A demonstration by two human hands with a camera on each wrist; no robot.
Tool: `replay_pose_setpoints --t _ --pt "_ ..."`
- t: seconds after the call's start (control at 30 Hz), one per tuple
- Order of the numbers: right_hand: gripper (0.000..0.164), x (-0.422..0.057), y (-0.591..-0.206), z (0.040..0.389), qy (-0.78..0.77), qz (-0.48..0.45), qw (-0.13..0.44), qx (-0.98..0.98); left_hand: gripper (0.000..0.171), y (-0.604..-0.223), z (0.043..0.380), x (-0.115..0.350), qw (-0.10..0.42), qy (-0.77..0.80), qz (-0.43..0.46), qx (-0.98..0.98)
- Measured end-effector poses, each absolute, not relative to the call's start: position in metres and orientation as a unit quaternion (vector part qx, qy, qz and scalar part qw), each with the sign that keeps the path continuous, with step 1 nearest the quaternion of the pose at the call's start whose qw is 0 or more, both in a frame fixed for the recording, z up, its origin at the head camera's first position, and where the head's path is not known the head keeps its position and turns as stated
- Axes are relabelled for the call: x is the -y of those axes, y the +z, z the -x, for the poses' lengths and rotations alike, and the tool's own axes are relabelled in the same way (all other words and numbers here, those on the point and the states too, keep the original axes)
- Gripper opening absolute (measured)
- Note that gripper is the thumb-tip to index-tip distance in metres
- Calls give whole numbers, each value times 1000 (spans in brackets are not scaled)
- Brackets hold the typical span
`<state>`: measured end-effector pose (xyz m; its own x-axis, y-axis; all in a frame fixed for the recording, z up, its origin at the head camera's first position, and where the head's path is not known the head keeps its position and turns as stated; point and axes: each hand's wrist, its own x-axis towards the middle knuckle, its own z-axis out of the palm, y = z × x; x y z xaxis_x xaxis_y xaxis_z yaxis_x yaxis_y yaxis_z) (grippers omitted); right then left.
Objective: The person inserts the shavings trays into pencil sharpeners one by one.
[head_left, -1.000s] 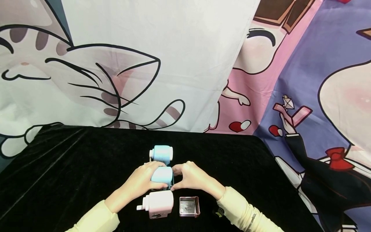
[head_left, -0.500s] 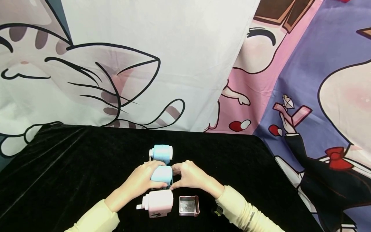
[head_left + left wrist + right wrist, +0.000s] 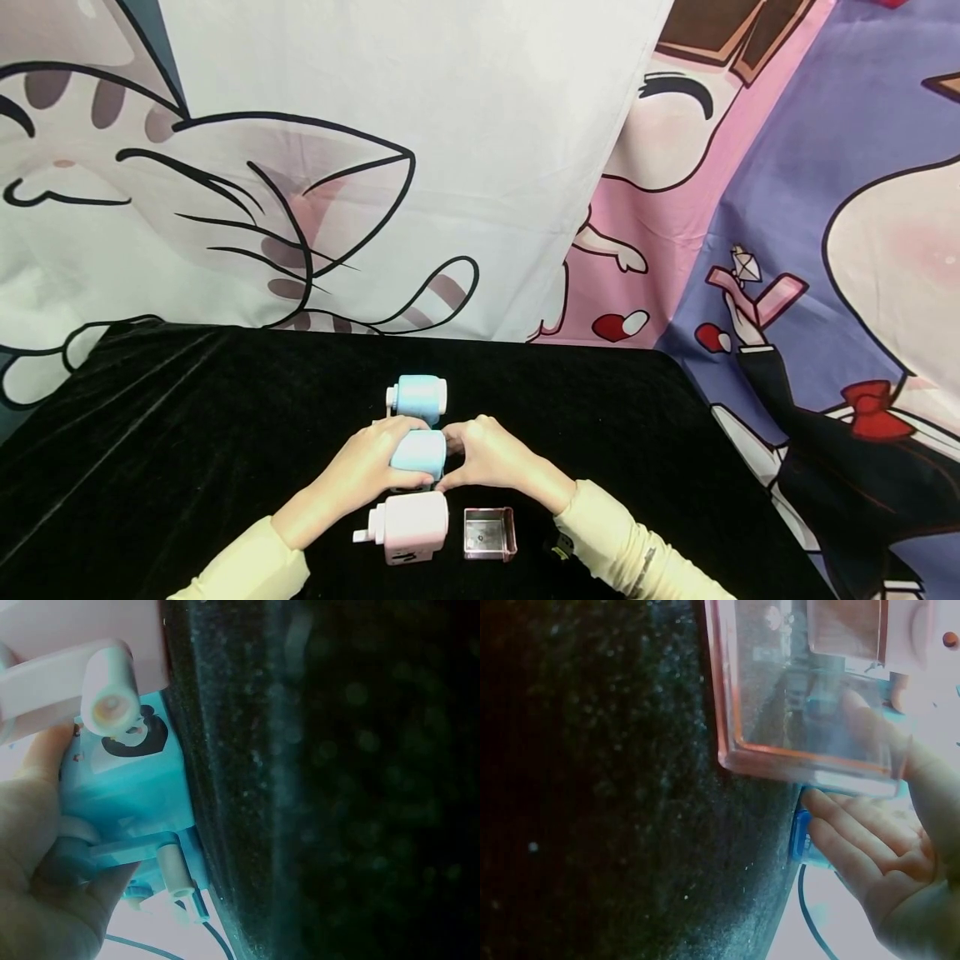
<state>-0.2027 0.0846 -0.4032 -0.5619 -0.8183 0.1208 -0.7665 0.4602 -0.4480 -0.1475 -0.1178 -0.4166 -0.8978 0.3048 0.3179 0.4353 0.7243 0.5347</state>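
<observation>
A blue hand-crank pencil sharpener (image 3: 418, 454) stands on the black cloth in the middle of a row of three. My left hand (image 3: 378, 458) grips its body from the left, thumb on the near side and fingers on the far side. On its right side, my right hand (image 3: 491, 457) pinches the sharpener's clear drawer (image 3: 445, 470) between thumb and fingers; most of the drawer is hidden inside the body and behind the fingers. The left wrist view shows the sharpener's dark printed picture (image 3: 139, 739) and its crank (image 3: 172, 866).
Nearer me stands a pink sharpener (image 3: 416, 527), its crank (image 3: 365, 536) pointing left. A clear, pink-edged drawer (image 3: 489, 533) lies to its right. Another blue sharpener (image 3: 420, 397) stands behind the left hand. A cartoon-printed curtain (image 3: 480, 167) hangs beyond the black cloth (image 3: 187, 433).
My right hand has shifted slightly left toward the blue sharpener, and less of the clear drawer sticks out from its side. The left hand has stayed in place.
</observation>
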Motion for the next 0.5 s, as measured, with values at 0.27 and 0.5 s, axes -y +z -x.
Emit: replay_pose_setpoints --t 0.27,0.5 --pt "45 -83 -405 202 -238 466 46 -851 52 -417 148 117 103 -313 200 922" --pt "45 -82 -406 202 -240 463 46 -852 52 -417 148 118 102 -315 199 922"
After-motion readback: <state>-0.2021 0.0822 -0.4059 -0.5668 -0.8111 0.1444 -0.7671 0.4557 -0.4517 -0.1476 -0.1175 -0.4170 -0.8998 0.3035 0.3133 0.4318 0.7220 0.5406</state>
